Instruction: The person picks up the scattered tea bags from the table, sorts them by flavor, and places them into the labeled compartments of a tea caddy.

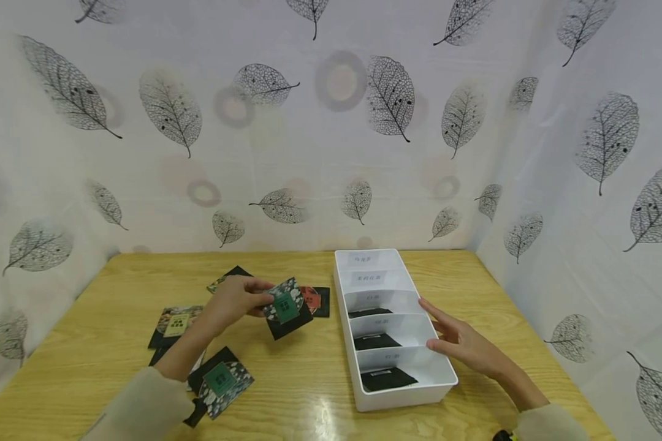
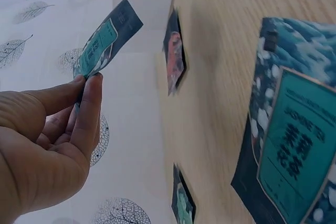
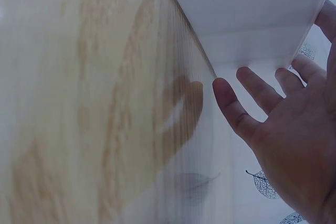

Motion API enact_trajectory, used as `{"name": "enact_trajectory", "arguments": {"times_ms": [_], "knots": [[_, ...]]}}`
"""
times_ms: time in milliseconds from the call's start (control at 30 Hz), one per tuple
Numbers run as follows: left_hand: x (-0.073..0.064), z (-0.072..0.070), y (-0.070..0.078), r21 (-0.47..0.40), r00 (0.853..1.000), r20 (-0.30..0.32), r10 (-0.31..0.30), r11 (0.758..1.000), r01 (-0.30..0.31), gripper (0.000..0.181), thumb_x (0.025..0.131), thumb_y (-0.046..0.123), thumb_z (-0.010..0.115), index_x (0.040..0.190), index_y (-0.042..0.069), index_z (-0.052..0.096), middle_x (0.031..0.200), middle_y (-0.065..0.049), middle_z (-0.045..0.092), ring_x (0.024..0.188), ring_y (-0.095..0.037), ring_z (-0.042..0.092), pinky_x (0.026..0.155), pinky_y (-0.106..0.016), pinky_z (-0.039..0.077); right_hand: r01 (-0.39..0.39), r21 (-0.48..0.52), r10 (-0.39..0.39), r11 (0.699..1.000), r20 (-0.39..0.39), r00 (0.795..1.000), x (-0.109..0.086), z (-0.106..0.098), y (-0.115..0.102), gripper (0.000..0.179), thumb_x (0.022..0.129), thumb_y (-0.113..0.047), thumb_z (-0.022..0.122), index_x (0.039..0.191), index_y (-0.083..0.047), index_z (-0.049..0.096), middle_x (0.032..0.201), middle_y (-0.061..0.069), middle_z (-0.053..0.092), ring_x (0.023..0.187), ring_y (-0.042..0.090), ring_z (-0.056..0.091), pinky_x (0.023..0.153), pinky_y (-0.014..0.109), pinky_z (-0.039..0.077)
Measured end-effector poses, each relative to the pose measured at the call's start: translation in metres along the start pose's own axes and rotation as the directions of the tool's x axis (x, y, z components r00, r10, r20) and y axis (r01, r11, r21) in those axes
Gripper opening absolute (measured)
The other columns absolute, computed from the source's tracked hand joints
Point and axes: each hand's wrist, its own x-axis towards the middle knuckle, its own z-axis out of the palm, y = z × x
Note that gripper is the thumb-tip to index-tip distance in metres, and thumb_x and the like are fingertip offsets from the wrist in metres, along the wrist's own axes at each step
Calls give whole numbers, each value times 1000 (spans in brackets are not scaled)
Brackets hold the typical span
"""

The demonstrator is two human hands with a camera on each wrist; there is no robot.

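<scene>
Head view evenly bright; glare on tabletop (image 1: 298, 383) near bottom edge. Wrist views dimmer, bluish (right one hazy).

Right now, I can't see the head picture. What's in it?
A person's left grip holds a green-labelled packet above a wooden table; the right grip touches a white divided box. More packets lie left of it.

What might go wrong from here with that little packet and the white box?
The left hand pinches the green-labelled packet near one edge, so it might slip. The right hand is at the side of the white box, where a nudge could shift it. The labelled compartments sit close together, so mix-ups seem possible.
</scene>
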Motion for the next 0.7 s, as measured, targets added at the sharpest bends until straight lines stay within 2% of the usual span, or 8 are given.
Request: {"name": "enact_trajectory", "arguments": {"times_ms": [200,300,433,533,600,700], "knots": [[8,4,7,-119,999,48,-24,992,30,39,101,10,68,136,-6,63,122,-20,69,82,-20,74,86,-45,60,-2,-5,2,1000,-2,1000,0,-1,2,75,105,-8,59,167,-14,17,171,17,10,144,21,36,100,25,49],[12,7,12,-193,996,80,-37,980,52,41,102,10,67,139,-6,60,131,-23,64,84,-18,74,89,-44,60,-9,-2,9,1000,-3,1000,0,-1,2,75,105,-8,59,167,-15,17,171,17,11,144,21,38,100,25,50],[18,12,20,-249,993,107,-55,965,80,40,103,8,64,140,-7,59,141,-25,58,84,-15,73,90,-40,59,-7,6,7,1000,-3,1000,-1,-1,2,75,105,-8,59,167,-15,16,170,18,11,141,10,41,99,26,51],[23,17,26,-265,992,112,-64,960,92,38,103,8,65,137,-7,61,136,-24,61,80,-14,73,87,-37,60,-7,12,7,1000,-2,1000,0,-1,2,75,105,-8,59,167,-14,16,170,19,10,137,-1,43,98,26,51],[27,20,30,-278,992,107,-73,955,100,34,102,6,66,133,-7,64,128,-21,65,76,-13,72,83,-34,61,-11,16,11,1000,-2,1000,0,-1,2,75,105,-8,59,167,-14,16,170,19,10,136,-3,43,98,27,52],[31,25,34,-283,993,98,-72,954,97,31,101,6,67,128,-8,66,114,-15,69,72,-13,71,78,-31,61,-8,4,8,1000,-4,1000,-1,0,1,75,105,-8,59,167,-13,17,170,20,11,140,8,44,98,27,52]]}}
